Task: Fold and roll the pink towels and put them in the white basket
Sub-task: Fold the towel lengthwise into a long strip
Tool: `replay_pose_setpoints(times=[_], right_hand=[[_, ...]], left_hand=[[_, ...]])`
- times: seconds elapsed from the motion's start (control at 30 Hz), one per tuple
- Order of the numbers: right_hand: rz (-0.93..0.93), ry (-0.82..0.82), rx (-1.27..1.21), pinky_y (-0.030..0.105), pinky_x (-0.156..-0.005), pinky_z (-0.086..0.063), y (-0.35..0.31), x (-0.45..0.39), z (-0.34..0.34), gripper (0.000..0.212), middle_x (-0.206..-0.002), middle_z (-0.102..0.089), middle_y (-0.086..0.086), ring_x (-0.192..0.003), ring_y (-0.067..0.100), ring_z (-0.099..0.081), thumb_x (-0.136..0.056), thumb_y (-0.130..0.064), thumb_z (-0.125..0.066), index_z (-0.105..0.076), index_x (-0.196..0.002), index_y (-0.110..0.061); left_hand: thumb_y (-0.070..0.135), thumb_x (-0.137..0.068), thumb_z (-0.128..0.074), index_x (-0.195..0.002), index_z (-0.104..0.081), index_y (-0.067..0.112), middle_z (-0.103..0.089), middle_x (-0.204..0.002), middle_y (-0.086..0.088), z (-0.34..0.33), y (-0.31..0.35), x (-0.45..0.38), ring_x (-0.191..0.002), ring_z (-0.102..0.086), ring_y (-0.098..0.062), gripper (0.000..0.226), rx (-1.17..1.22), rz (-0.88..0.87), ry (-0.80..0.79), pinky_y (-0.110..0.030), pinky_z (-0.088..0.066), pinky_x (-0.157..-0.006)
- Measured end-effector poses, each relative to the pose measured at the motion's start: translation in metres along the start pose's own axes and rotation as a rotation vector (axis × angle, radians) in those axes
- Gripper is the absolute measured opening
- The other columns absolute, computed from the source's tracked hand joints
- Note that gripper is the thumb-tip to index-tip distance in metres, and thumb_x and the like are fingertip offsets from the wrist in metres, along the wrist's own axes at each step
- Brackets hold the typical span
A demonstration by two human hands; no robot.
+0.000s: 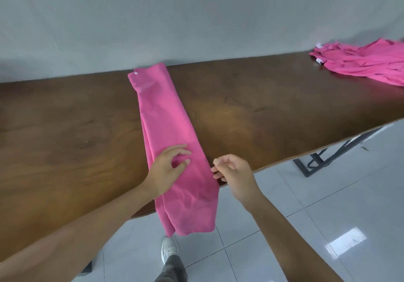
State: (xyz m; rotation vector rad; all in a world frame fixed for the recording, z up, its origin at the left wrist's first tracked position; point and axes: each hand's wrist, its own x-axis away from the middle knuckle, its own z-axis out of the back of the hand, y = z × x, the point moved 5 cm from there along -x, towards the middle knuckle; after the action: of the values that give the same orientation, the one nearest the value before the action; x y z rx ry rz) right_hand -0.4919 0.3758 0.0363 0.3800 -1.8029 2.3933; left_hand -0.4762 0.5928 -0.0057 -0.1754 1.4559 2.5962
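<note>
Dark wooden table (262,106), folded pink towel (166,117) across it overhanging the near edge, heap of pink towels (367,63) far right

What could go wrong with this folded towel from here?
1. The folded towel hangs over the near edge of the table; only the left hand rests on it, so it may slide off.
2. The right hand is only at its edge, so the layers could shift when rolling starts.

A long dark wooden table (262,106) is being backed by a plain grey wall (175,19) and carried on a black metal frame (323,159), while light is being reflected off the glossy pale floor tiles (328,227).
</note>
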Motion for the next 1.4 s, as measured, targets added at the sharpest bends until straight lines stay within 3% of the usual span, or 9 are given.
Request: replay_pose_setpoints(times=[0.2, 0.37, 0.57, 0.7, 0.9, 1.0, 1.1, 1.23, 1.4], right_hand=[[0.038, -0.041, 0.123, 0.021, -0.072, -0.05, -0.025, -0.049, -0.015, 0.011, -0.087, -0.076, -0.001, -0.075, 0.013, -0.072, -0.099, -0.02, -0.062, -0.07, -0.094, -0.013], [0.039, -0.071, 0.165, 0.022, -0.073, -0.051, -0.048, -0.099, -0.032, 0.012, -0.087, -0.076, -0.002, -0.074, 0.013, -0.072, -0.1, -0.019, -0.061, -0.07, -0.094, -0.013], [0.059, -0.071, 0.184, 0.024, -0.074, -0.051, -0.07, -0.144, -0.052, 0.013, -0.088, -0.076, -0.002, -0.076, 0.015, -0.072, -0.1, -0.019, -0.06, -0.07, -0.094, -0.013], [0.056, -0.069, 0.182, 0.021, -0.072, -0.049, -0.076, -0.159, -0.059, 0.013, -0.088, -0.076, -0.003, -0.075, 0.013, -0.071, -0.1, -0.019, -0.059, -0.07, -0.094, -0.014], [0.066, -0.083, 0.225, 0.022, -0.071, -0.048, -0.082, -0.182, -0.062, 0.009, -0.088, -0.076, -0.004, -0.074, 0.014, -0.072, -0.099, -0.018, -0.061, -0.069, -0.095, -0.018], [0.083, -0.056, 0.214, 0.023, -0.071, -0.049, -0.086, -0.197, -0.061, 0.007, -0.09, -0.076, -0.003, -0.073, 0.015, -0.072, -0.099, -0.018, -0.061, -0.066, -0.102, -0.022], [0.108, -0.072, 0.214, 0.025, -0.073, -0.05, -0.093, -0.214, -0.063, 0.008, -0.09, -0.076, -0.003, -0.072, 0.017, -0.073, -0.1, -0.018, -0.06, -0.064, -0.105, -0.023], [0.146, -0.148, 0.237, 0.024, -0.074, -0.05, -0.109, -0.242, -0.07, 0.007, -0.091, -0.075, -0.004, -0.073, 0.017, -0.073, -0.1, -0.019, -0.06, -0.066, -0.103, -0.023], [0.218, -0.193, 0.314, 0.019, -0.069, -0.045, -0.14, -0.297, -0.082, 0.012, -0.089, -0.074, -0.003, -0.069, 0.013, -0.071, -0.098, -0.016, -0.06, -0.063, -0.108, -0.023]], left_hand=[[0.021, -0.099, -0.062, -0.112, -0.069, 0.028, -0.055, -0.138, 0.011, 0.071, -0.026, -0.047, -0.134, -0.046, -0.007, 0.016, -0.133, 0.041, 0.229, -0.028, -0.033, -0.113], [0.023, -0.099, -0.061, -0.116, -0.063, 0.025, -0.054, -0.133, 0.002, 0.139, -0.073, -0.115, -0.126, -0.05, -0.015, 0.017, -0.197, 0.258, 0.323, -0.025, -0.038, -0.102], [0.038, -0.101, -0.057, -0.139, -0.049, 0.007, -0.057, -0.137, -0.015, 0.18, -0.122, -0.2, -0.128, -0.051, -0.032, 0.05, -0.239, 0.482, 0.214, -0.044, -0.04, -0.109], [0.041, -0.101, -0.056, -0.144, -0.044, 0.005, -0.056, -0.138, -0.016, 0.193, -0.138, -0.247, -0.131, -0.049, -0.036, 0.056, -0.19, 0.559, 0.176, -0.045, -0.038, -0.111], [0.037, -0.096, -0.063, -0.135, -0.046, -0.01, -0.057, -0.13, -0.03, 0.202, -0.164, -0.295, -0.104, -0.062, -0.039, 0.063, -0.037, 0.687, 0.244, -0.041, -0.05, -0.073], [0.034, -0.091, -0.07, -0.135, -0.048, -0.01, -0.062, -0.124, -0.025, 0.202, -0.177, -0.308, -0.112, -0.062, -0.037, 0.066, 0.003, 0.807, 0.242, -0.045, -0.053, -0.089], [0.03, -0.092, -0.071, -0.127, -0.057, -0.005, -0.06, -0.108, -0.012, 0.201, -0.184, -0.32, -0.098, -0.056, -0.029, 0.051, 0.052, 0.823, 0.236, -0.037, -0.047, -0.083], [0.04, -0.095, -0.064, -0.118, -0.064, 0.003, -0.067, -0.117, -0.02, 0.203, -0.18, -0.327, -0.11, -0.064, -0.036, 0.044, -0.031, 0.832, 0.285, -0.043, -0.053, -0.093], [0.039, -0.102, -0.055, -0.088, -0.048, 0.013, -0.052, -0.079, 0.002, 0.189, -0.133, -0.326, -0.066, -0.047, -0.018, 0.03, -0.064, 0.59, 0.351, -0.029, -0.034, -0.053]])
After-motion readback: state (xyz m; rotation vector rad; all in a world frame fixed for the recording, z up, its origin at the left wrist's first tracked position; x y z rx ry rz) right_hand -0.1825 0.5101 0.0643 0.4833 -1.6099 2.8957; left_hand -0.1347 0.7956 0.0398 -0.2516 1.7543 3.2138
